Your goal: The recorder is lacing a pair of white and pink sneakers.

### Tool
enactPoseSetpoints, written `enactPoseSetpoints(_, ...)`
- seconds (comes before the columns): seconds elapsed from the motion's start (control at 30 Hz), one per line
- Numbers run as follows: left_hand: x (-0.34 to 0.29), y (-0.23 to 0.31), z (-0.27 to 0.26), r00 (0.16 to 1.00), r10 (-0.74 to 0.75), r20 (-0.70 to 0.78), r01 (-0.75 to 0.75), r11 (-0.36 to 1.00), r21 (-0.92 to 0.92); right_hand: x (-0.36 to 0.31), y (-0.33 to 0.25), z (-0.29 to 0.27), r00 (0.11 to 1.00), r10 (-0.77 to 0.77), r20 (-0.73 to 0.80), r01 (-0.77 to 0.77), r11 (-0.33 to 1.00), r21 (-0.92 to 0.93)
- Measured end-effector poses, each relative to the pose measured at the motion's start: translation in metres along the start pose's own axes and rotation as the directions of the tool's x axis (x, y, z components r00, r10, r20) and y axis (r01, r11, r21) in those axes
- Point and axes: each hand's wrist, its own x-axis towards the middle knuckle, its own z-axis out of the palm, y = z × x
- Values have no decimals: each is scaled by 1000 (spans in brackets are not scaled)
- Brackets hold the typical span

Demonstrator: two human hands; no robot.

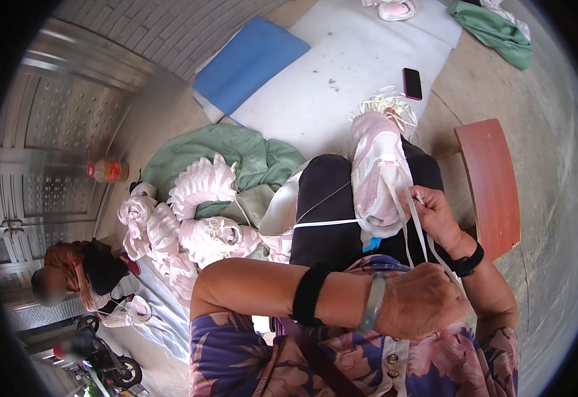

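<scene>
While one pink and white shoe rests sole-down on the person's dark-trousered knee at the centre right of the frame, its white laces run down from it toward both hands. The right hand, just right of the shoe, has its fingers curled and pinching one lace strand. The left hand, lower in the frame and crossing in front of the body, is closed into a loose fist with lace strands passing under it; whether it grips them cannot be told. A black band and a pale green bangle sit on the left forearm, and a black wristband on the right wrist.

To the left of the knee lies a heap of similar pink and white shoes, at least five, on a green cloth. One red-brown stool stands at the right. In the upper part lie one white mat, one blue cushion and one dark phone. One bottle stands at the left by a metal door.
</scene>
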Motion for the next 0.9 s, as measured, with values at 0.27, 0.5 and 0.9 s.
enactPoseSetpoints(0.27, -2, 3, -8, 999, -40, -26, 38, 997, -64, -4, 0, 7, 998, 60, 1, -60, 998, 11)
enactPoseSetpoints(0.5, 3, 1, -11, 999, -43, 13, 43, 999, 21, 13, -13, 19, 997, 20, -74, -39, 966, -254)
enactPoseSetpoints(0.9, -44, -12, -62, 966, -220, -138, 233, 968, 89, -38, -41, -23, 937, 322, 135, -284, 478, 831)
